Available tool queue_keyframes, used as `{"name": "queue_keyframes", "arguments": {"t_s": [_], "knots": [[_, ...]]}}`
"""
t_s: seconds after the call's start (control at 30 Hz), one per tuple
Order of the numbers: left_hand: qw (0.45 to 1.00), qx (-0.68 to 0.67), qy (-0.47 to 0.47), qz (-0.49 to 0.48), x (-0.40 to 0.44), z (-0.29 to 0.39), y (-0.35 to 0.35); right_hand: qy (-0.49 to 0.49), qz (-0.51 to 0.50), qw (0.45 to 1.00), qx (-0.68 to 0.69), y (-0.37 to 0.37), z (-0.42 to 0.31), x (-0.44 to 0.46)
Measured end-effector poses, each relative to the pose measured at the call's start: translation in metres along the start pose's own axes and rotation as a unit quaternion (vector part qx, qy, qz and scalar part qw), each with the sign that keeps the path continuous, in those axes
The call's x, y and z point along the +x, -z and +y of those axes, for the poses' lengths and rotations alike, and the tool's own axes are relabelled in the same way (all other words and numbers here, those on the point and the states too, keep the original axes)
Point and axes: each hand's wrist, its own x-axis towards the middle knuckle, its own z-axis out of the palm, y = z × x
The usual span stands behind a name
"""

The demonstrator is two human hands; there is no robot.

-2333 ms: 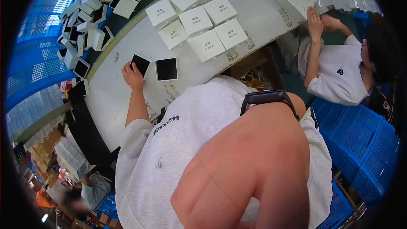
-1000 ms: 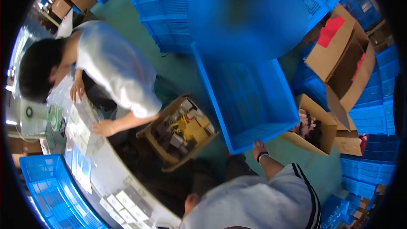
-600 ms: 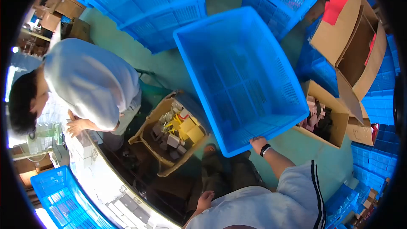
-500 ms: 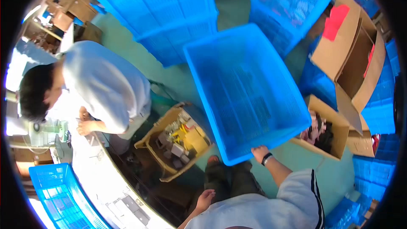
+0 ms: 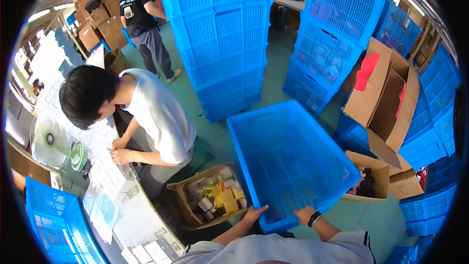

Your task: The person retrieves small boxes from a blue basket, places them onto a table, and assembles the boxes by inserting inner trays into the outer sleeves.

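Observation:
A large blue plastic crate (image 5: 288, 151) stands in front of me, tilted in view, with slotted walls and nothing visible inside. My left hand (image 5: 255, 214) is closed on its rim near the near left corner. My right hand (image 5: 306, 214), with a black band at the wrist, grips the near rim further right. Just left of the crate is a cardboard box (image 5: 185, 199) holding yellow and white pieces.
Tall stacks of blue crates (image 5: 222, 44) rise beyond. Open cardboard boxes (image 5: 381, 88) stand at the right. A seated co-worker (image 5: 159, 112) works at the white table (image 5: 146, 215) with a fan (image 5: 51, 139). Another person (image 5: 141, 19) stands at the back.
My left hand has come up from beside my body onto the crate's near left corner. The crate sits lower in view, and the camera looks further ahead, showing another person behind.

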Motion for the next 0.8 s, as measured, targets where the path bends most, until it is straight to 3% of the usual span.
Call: {"name": "queue_keyframes", "arguments": {"t_s": [0.07, 0.13, 0.2, 0.27, 0.4, 0.43, 0.47, 0.5, 0.53, 0.6, 0.63, 0.7, 0.8], "knots": [[0.999, -0.021, -0.040, 0.001, 0.005, -0.005, 0.002, -0.017, -0.022, 0.999, 0.023, 0.012, -0.016, -0.009], [0.998, 0.045, 0.030, -0.011, -0.012, 0.014, -0.003, -0.023, -0.029, 0.999, 0.026, 0.016, -0.024, -0.020], [0.999, 0.042, 0.015, -0.001, -0.011, 0.008, -0.005, -0.026, -0.041, 0.998, 0.032, 0.013, -0.031, -0.032], [0.988, 0.134, 0.073, -0.018, -0.004, 0.000, -0.004, -0.045, -0.053, 0.995, 0.070, 0.008, -0.035, -0.042], [0.970, 0.242, 0.021, -0.003, -0.001, -0.011, -0.015, -0.086, -0.048, 0.992, 0.077, 0.007, -0.043, -0.060], [0.910, 0.382, -0.088, 0.131, -0.025, 0.008, -0.033, -0.084, -0.040, 0.993, 0.075, -0.002, -0.041, -0.063], [0.801, 0.502, -0.194, 0.260, -0.046, 0.029, -0.048, -0.081, -0.029, 0.993, 0.077, -0.011, -0.037, -0.064], [0.732, 0.552, -0.343, 0.205, -0.062, 0.050, -0.054, -0.078, -0.016, 0.994, 0.078, -0.012, -0.032, -0.062], [0.726, 0.555, -0.349, 0.210, -0.064, 0.053, -0.064, -0.076, -0.007, 0.994, 0.077, -0.014, -0.028, -0.061], [0.770, 0.530, -0.335, -0.120, -0.061, 0.054, -0.090, -0.090, -0.029, 0.993, 0.074, -0.013, -0.025, -0.057], [0.767, 0.533, -0.339, -0.114, -0.050, 0.044, -0.093, -0.087, -0.022, 0.993, 0.070, -0.012, -0.021, -0.055], [0.751, 0.567, -0.174, -0.291, -0.025, 0.004, -0.092, -0.084, 0.008, 0.992, 0.095, -0.015, -0.020, -0.061], [0.698, 0.644, -0.143, -0.280, -0.011, -0.022, -0.086, -0.071, -0.005, 0.990, 0.121, -0.020, -0.017, -0.064]]}}
